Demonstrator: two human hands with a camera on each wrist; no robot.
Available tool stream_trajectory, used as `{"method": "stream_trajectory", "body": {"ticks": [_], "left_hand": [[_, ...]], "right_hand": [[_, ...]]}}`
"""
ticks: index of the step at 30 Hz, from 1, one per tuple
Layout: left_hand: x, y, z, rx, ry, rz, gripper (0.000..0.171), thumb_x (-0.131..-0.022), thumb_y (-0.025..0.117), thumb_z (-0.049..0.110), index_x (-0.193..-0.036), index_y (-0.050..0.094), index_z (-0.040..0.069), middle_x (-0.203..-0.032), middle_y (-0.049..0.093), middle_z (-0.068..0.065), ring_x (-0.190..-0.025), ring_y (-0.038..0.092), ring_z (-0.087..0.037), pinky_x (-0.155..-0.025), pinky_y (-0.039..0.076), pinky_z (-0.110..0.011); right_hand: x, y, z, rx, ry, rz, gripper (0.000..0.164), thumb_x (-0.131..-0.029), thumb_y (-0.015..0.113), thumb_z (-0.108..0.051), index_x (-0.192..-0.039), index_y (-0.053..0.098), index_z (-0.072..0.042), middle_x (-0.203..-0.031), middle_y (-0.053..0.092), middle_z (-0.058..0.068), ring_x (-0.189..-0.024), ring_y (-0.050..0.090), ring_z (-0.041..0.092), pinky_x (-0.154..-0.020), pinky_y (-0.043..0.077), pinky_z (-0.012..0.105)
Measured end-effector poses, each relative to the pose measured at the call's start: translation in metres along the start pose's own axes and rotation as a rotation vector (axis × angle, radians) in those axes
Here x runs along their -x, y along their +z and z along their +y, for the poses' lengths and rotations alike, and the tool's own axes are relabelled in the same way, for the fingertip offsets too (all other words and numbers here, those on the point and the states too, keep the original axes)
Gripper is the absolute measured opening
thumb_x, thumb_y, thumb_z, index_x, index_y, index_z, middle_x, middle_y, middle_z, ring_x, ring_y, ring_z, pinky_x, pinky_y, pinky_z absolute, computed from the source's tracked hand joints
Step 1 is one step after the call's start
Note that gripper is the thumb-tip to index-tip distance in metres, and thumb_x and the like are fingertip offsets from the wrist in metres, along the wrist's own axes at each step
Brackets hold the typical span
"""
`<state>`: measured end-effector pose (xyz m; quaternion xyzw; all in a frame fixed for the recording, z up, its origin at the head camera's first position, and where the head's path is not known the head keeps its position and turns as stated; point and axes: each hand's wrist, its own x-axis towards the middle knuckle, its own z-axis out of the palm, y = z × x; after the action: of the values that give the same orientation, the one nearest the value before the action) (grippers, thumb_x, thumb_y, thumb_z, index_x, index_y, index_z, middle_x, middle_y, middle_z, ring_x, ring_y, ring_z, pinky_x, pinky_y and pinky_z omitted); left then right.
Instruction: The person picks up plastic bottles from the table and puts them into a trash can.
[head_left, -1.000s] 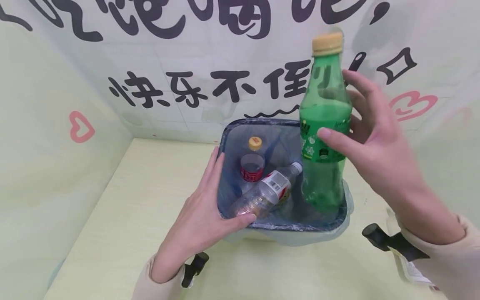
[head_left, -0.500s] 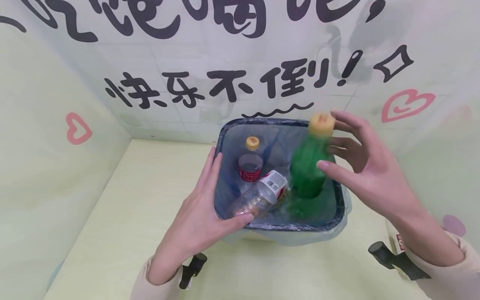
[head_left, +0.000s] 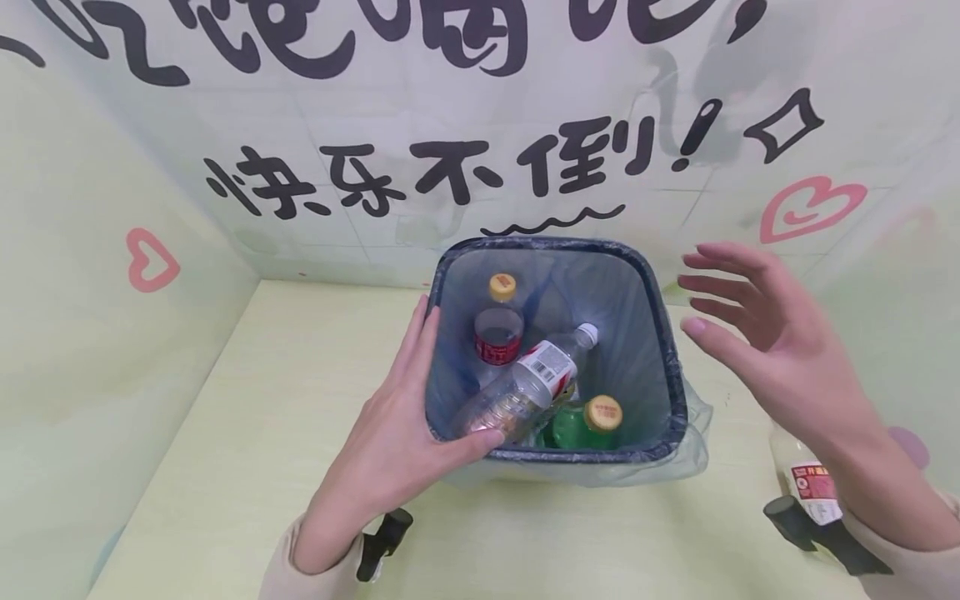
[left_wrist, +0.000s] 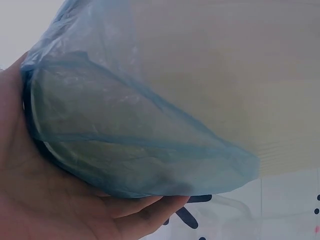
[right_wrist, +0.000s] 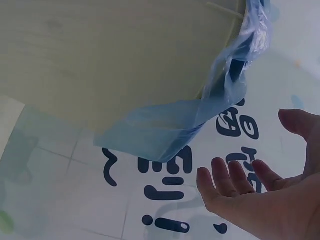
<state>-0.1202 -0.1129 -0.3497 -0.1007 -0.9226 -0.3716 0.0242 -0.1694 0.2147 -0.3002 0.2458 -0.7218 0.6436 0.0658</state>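
Note:
A dark-rimmed trash bin (head_left: 663, 333) with a thin bluish plastic liner (left_wrist: 150, 120) stands in the middle of the head view. My left hand (head_left: 397, 433) holds its near left corner, fingers along the left side and thumb over the front rim. Inside are a yellow-capped bottle with a red label (head_left: 498, 337), a clear bottle with a white label and white cap (head_left: 543, 367) lying aslant, and a green bottle (head_left: 573, 429) with a yellow cap, low at the front right and partly hidden. My right hand (head_left: 787, 333) hovers to the bin's right, holding nothing, fingers spread and gently bent.
A bottle with a red and white label (head_left: 813, 487) is on the pale table (head_left: 247, 442) at the right, partly behind my right forearm. Behind the bin rises a white wall sheet (head_left: 360, 242) with black lettering and pink hearts.
My right hand lowered the green bottle into the bin and let go; the bottle now lies at the front right. The hand has drawn back rightward. The left hand stays on the bin.

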Motion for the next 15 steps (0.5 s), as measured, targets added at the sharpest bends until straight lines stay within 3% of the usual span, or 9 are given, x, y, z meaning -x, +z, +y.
{"method": "stream_trajectory", "body": {"ticks": [9,15], "left_hand": [[0.000,0.001,-0.001,-0.006,0.006,0.007,0.122,-0.073,0.080,0.059,-0.160,0.000,0.030,-0.163,-0.009,0.021,-0.147,0.025,-0.028,-0.101,0.041,-0.061],[0.000,0.001,-0.001,-0.010,0.009,0.008,0.122,-0.073,0.078,0.062,-0.160,0.001,0.029,-0.163,-0.009,0.020,-0.148,0.023,-0.028,-0.103,0.039,-0.061]], "right_hand": [[0.010,-0.018,0.013,0.181,0.022,0.048,0.064,-0.085,0.063,0.019,-0.143,0.048,-0.003,-0.138,0.053,0.012,-0.123,0.054,0.016,-0.099,0.043,0.016],[0.017,-0.038,0.021,0.413,0.109,0.079,0.066,-0.087,0.067,0.010,-0.145,0.045,-0.012,-0.140,0.052,0.000,-0.123,0.052,0.005,-0.096,0.041,0.010]]}}
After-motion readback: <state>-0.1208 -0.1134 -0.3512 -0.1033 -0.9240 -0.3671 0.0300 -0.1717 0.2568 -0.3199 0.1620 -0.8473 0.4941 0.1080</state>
